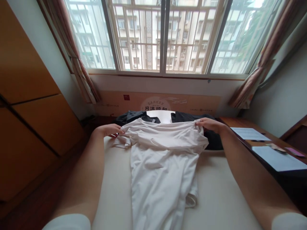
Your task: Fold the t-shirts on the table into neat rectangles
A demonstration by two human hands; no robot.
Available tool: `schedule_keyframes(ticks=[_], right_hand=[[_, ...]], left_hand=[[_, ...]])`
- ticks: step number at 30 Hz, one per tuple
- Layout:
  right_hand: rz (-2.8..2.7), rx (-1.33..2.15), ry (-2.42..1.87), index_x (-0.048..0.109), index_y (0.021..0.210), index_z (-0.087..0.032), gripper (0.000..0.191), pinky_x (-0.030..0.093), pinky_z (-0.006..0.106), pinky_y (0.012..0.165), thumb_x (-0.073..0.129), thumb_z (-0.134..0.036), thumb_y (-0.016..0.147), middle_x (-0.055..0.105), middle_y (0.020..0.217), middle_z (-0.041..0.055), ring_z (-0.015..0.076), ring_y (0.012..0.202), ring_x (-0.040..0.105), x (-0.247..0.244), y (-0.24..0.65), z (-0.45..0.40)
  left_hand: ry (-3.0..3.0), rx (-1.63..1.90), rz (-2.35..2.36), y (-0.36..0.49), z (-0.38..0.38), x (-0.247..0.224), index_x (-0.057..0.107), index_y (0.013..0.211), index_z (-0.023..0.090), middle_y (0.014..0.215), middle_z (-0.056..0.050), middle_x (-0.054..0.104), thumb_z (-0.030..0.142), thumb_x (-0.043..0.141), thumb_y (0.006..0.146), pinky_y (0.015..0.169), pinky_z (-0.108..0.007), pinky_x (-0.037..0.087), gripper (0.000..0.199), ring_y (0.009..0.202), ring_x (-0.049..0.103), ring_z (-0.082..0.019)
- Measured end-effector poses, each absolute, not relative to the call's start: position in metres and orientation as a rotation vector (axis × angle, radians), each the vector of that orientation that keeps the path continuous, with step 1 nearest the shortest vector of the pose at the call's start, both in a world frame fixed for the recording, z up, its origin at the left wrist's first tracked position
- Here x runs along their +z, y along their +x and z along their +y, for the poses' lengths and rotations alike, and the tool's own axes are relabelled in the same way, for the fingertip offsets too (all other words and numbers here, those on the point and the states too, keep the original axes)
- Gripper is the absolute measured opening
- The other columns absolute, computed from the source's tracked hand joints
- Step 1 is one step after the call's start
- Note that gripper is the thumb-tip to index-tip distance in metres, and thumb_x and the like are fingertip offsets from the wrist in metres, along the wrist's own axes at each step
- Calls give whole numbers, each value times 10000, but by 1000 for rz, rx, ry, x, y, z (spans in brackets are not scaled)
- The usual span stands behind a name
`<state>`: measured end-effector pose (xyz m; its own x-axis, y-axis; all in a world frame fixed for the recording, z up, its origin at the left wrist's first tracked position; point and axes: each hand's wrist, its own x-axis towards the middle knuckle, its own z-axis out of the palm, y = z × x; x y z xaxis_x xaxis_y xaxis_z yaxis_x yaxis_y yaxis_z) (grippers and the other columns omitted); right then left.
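Observation:
A white T-shirt [163, 172] is spread over a pale tabletop [220, 191], wrinkled, with its far part lifted into a fold. My left hand [111, 129] pinches the shirt at its far left corner. At the far right corner my right hand [208, 124] grips the same cloth between thumb and fingers. One sleeve bunches below my left hand, and a cuff-like loop shows along the lower right side. The shirt's near end runs out of the bottom of the view.
Dark folded clothes [134, 117] and more black cloth [213, 139] lie along the table's far edge. On the right, a wooden desk [225, 121] bears papers [275, 158]. A printed cardboard panel [192, 103] leans below the window; an orange cabinet [33, 137] stands left.

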<state>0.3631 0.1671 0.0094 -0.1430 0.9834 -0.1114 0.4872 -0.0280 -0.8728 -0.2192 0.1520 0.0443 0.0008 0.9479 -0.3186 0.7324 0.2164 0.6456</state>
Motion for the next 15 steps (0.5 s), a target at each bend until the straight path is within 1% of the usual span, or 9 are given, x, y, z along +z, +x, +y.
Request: schedule_keyframes(ticks=[2,3,6,8,10,12,14,15], right_hand=[[-1417,1105,-1420,749,944,-183,197,562,295,583,747,-355,848,781,923,87,217,715,691,7,365,171],[-1297,1083,-1369,734,976,-199,170,583,314,592,711,-327,867,785,951,86,231,734,708,6,367,173],[-1094,1014,-1266,675,1019,-245,138,611,337,608,605,-286,907,773,905,56,233,716,718,4,371,183],[-1061,958,-1251,652,1053,-260,162,618,332,622,550,-297,934,757,872,37,217,693,710,2,374,190],[-1041,880,-1265,646,1076,-257,186,616,320,624,517,-316,957,738,835,27,203,673,700,-1,377,196],[-1051,828,-1303,646,1032,-238,168,610,309,616,529,-337,962,717,787,31,199,660,693,-6,378,199],[-1114,840,-1355,642,918,-215,156,601,312,594,605,-365,932,700,739,52,209,645,687,-14,378,198],[-1169,850,-1389,635,856,-207,181,593,318,575,653,-380,905,693,719,66,216,630,682,-18,378,198]], left_hand=[[1585,531,1759,-221,156,42,700,680,217,795,-63,746,367,824,499,635,-302,514,266,826,701,-293],[1590,645,1749,-221,159,42,673,665,212,752,-63,720,380,811,527,622,-307,506,258,780,686,-284],[1594,1079,1764,-217,169,45,628,727,204,696,-40,648,444,735,662,585,-308,469,271,666,620,-237],[1600,1345,1824,-210,176,49,616,801,206,735,-29,643,445,667,750,597,-300,458,250,664,600,-215],[1632,1526,1918,-203,182,51,612,848,211,780,-32,657,429,630,804,649,-299,474,224,710,615,-214],[1670,1596,2042,-198,185,49,625,880,212,806,-44,675,437,625,834,717,-312,496,229,765,642,-230],[1696,1567,2149,-195,187,42,641,893,214,841,-66,703,452,619,857,777,-331,507,242,824,667,-254],[1704,1506,2189,-196,187,37,646,883,214,866,-80,718,445,618,860,800,-340,508,234,857,677,-267]])
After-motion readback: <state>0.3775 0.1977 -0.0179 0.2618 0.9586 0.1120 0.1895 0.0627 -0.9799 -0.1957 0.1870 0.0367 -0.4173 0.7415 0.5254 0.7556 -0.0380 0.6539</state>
